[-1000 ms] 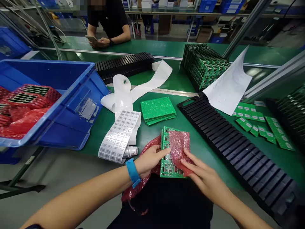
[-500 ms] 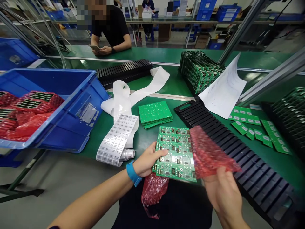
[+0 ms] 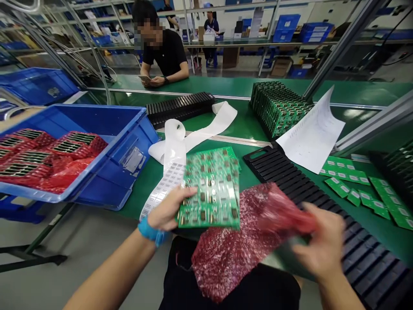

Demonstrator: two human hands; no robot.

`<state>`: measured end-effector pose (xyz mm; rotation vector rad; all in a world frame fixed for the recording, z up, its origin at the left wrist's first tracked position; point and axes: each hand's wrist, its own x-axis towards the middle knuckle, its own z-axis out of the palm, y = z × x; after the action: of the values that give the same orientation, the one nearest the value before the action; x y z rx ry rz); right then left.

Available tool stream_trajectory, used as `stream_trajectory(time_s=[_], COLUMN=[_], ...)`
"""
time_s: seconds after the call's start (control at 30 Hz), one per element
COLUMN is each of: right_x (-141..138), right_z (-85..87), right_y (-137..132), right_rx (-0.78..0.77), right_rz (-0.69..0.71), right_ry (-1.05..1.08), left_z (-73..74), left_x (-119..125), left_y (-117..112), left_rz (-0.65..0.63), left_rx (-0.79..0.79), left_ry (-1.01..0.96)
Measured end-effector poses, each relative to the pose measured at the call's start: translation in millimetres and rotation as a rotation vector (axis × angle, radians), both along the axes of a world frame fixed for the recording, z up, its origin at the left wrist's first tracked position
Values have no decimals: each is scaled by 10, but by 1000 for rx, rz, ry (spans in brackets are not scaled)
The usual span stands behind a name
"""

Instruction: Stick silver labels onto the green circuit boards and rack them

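Stiff, fragile circuit-board panel [image 3: 209, 191], edge-gripped in left hand [image 3: 167, 209]; light, soft red bubble bag [image 3: 235, 249], clutched in blurred right hand [image 3: 319, 241].

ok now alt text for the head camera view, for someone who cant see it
A person's left hand holds a green printed circuit board while their right hand grips a red bubble bag over a green workbench. To the left, a blue plastic crate holds red-bagged boards.

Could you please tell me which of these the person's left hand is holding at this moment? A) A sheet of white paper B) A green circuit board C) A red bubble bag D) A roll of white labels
B: the left hand grips the edge of the green circuit board.
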<state>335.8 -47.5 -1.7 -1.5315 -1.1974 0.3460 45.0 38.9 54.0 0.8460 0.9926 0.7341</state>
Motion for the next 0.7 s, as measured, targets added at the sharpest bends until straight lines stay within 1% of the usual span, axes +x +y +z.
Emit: stream_trajectory(time_s=[0.03, 0.07, 0.1, 0.13, 0.17, 0.2, 0.23, 0.27, 0.3, 0.4, 0.47, 0.53, 0.6, 0.67, 0.7], right_x=[-100, -212, -324, -422, -497, -543, -561, -555, -530, -410, -330, -247, -148, -28, 32], right_z=[-57, -131, -214, -298, -374, -438, -488, -524, -549, -586, -615, -664, -724, -758, -747], right_y=[-11, -22, -34, -47, -61, -75, -89, -102, -115, -144, -154, -163, -183, -221, -240], right_rx=[-76, -122, -164, -194, -225, -246, -263, -273, -275, -235, -201, -167, -129, -119, -128], right_rz=[165, 341, 464, 520, 534, 514, 485, 461, 441, 394, 382, 392, 398, 368, 331], right_ry=[-124, -313, -523, -683, -803, -870, -903, -919, -927, -932, -922, -892, -839, -765, -719], left_z=[100, 179, 232, 256, 250, 217, 161, 87, 2, -249, -358, -398, -386, -353, -339], left_x=[-13, -8, 16, 56, 109, 171, 238, 306, 372, 524, 573, 580, 561, 534, 522], left_y=[143, 294, 445, 588, 714, 821, 905, 966, 1004, 1015, 974, 934, 913, 909, 909], left_rz=[89, 195, 248, 254, 164, 31, -115, -206, -258, -322, -350, -378, -408, -436, -448], left_rx=[244, 516, 751, 940, 1082, 1195, 1289, 1339, 1369, 1397, 1398, 1399, 1403, 1403, 1401], left_ry=[148, 351, 601, 842, 1069, 1267, 1420, 1480, 1512, 1569, 1600, 1614, 1608, 1586, 1569])
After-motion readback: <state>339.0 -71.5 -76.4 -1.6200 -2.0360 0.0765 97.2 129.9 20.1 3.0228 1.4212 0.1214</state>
